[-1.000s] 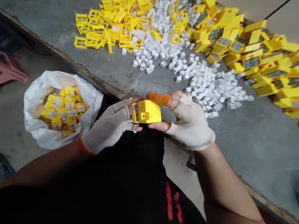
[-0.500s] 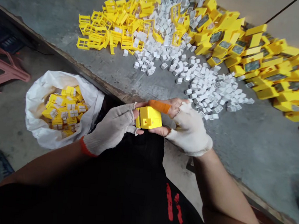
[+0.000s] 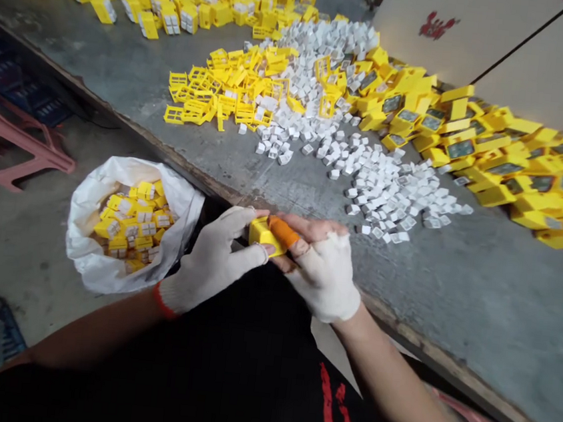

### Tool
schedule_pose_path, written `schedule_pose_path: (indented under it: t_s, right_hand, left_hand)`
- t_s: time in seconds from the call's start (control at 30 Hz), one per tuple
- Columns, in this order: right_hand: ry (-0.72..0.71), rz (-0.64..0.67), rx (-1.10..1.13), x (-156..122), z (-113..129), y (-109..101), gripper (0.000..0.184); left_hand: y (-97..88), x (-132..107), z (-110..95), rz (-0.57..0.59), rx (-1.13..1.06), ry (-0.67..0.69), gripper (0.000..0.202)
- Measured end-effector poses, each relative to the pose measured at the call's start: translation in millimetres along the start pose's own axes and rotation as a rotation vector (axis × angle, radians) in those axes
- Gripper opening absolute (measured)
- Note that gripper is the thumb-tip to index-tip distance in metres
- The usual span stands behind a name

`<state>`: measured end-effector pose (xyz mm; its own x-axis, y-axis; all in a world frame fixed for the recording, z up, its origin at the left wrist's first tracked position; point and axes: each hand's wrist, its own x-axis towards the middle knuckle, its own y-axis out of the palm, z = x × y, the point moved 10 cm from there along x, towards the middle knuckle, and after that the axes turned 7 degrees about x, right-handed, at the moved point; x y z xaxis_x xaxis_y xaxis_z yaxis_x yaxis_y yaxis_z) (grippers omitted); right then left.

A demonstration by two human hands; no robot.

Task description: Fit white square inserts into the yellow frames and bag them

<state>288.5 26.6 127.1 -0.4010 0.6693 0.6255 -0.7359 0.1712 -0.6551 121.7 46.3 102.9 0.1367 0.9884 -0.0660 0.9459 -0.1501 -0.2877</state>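
A yellow plastic housing (image 3: 265,233), held above the person's lap, just in front of the near edge of the table, is gripped between both hands. The left hand (image 3: 214,262), in a white knit glove, has its fingers together and clamped on the housing's left end. The right hand (image 3: 321,269) closes on it from the other side, its fingers together and clamped, with an orange finger cot (image 3: 282,232) lying across the top of the housing.

The left glove ends in a red cuff (image 3: 164,301). Left of the hands, a white sack (image 3: 80,243) on the floor holds yellow assembled pieces (image 3: 132,222). On the grey concrete table (image 3: 465,284), beyond the hands, lie loose white cubes (image 3: 388,199), yellow open frames (image 3: 192,101) and yellow boxes with dark windows (image 3: 493,159). A pink plastic stool (image 3: 16,153) stands on the floor at far left.
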Motion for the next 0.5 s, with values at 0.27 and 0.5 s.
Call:
schedule_pose_path:
  t_s: [0.27, 0.5]
  right_hand:
    - [0.269, -0.001, 0.746, 16.5, -23.7, 6.4, 0.043]
    - [0.494, -0.060, 0.880, 3.2, -36.3, 33.4, 0.053]
  left_hand:
    - [-12.3, -14.4, -21.9, -0.040, 0.159, 0.241, 0.039]
    - [-16.9, -10.2, 2.6, -0.069, 0.073, 0.158, 0.039]
